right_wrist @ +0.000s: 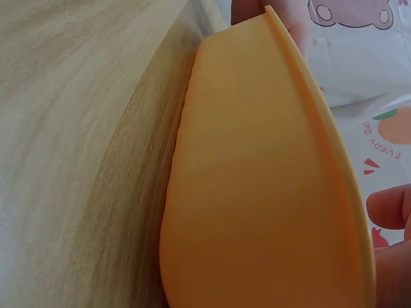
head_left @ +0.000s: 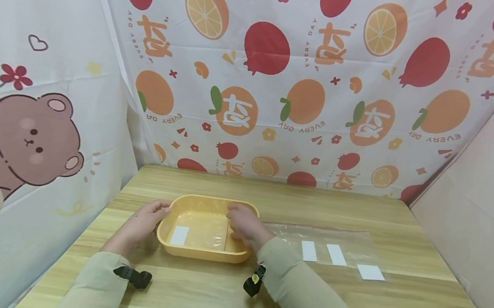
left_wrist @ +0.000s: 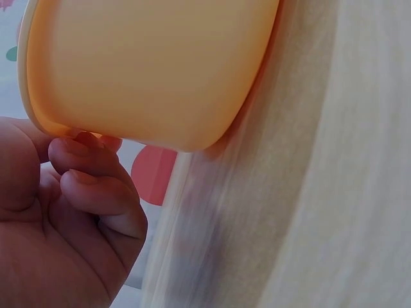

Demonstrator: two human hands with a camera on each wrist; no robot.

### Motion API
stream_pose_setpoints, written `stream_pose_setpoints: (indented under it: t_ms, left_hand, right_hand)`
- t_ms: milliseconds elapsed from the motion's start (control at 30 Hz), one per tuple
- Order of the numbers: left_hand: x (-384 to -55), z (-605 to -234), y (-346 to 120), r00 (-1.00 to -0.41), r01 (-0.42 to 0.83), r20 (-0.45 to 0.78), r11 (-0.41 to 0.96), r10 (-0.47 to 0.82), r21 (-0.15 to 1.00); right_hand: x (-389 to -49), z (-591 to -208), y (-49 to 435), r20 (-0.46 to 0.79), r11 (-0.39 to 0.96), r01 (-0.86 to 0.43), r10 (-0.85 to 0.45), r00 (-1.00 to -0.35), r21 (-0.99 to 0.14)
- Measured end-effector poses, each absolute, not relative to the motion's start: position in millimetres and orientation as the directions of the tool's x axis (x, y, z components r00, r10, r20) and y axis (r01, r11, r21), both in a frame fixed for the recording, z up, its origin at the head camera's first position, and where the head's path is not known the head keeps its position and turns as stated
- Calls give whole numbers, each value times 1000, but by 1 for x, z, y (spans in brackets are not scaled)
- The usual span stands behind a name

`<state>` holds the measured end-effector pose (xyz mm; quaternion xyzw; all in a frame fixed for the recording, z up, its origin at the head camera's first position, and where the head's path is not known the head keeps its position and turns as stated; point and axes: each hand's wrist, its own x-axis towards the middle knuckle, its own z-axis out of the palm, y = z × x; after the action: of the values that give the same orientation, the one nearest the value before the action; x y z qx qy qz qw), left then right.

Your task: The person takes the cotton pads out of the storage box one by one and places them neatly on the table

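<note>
A yellow-orange plastic basin (head_left: 204, 255) with rounded corners sits on the wooden table. My left hand (head_left: 145, 221) grips its left end; in the left wrist view, fingers (left_wrist: 96, 192) are curled under the rim. Inside the basin lies a clear plastic bag (head_left: 206, 226) with a white label (head_left: 179, 235) at its left and a dark line along its right edge. My right hand (head_left: 247, 226) reaches over the right rim into the basin, fingertips right at the bag's edge. In the right wrist view, a gap shows between its thumb and fingers (right_wrist: 388, 208), beyond the basin wall.
To the right of the basin, several clear plastic bags (head_left: 349, 239) lie flat and overlapping, with white labels (head_left: 336, 255). A fruit-print cloth (head_left: 264, 150) hangs behind the table (head_left: 201, 295), and a bear-print cloth (head_left: 34, 142) on the left. A pale panel (head_left: 478, 201) stands on the right.
</note>
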<state>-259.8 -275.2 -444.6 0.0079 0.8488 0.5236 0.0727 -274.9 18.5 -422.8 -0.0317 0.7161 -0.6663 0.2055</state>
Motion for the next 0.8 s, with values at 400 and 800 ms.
stream_pose_setpoints:
  t_ms: [400, 800]
  left_hand:
    - [-260, -443, -275, -990, -56, -107, 445, 92, 894]
    - [-259, -442, -275, -991, -52, -104, 466, 87, 883]
  right_hand:
    - [-278, -426, 14, -303, 58, 301, -314, -900, -952]
    - [-275, -439, 4, -319, 92, 309, -391, -863, -947]
